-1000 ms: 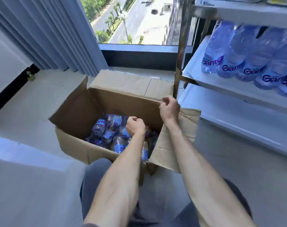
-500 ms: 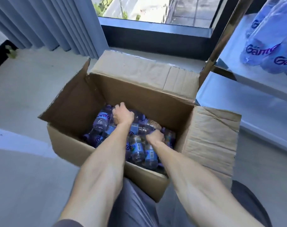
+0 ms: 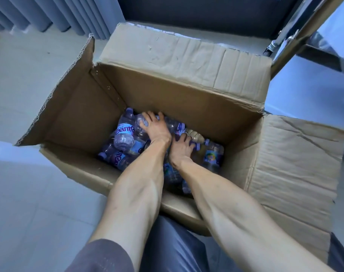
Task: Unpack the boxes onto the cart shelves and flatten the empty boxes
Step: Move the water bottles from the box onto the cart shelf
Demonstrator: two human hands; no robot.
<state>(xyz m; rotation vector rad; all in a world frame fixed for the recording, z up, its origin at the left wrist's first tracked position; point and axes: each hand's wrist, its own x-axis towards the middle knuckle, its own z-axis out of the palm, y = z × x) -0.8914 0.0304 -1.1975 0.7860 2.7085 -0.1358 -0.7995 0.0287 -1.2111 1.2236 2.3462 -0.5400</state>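
Box (image 3: 179, 99) sat open on the floor, all four flaps folded out, a loose heap of small water bottles (image 3: 124, 134) lying on their sides at the bottom. Cart shelf (image 3: 308, 89) was just beyond the box's right corner; only a bare patch of it showed. By my judgement the unpacking was unfinished: many bottles left inside, box not yet empty, flattening not begun.

My left hand (image 3: 157, 130) was deep in the box, fingers (image 3: 145, 119) spread and curling over the top of a bottle near the back wall. My right hand (image 3: 180, 149) lay just beside it, fingers bent down among capped bottles, touching them. Whether either hand had a firm grip yet, I could not tell.
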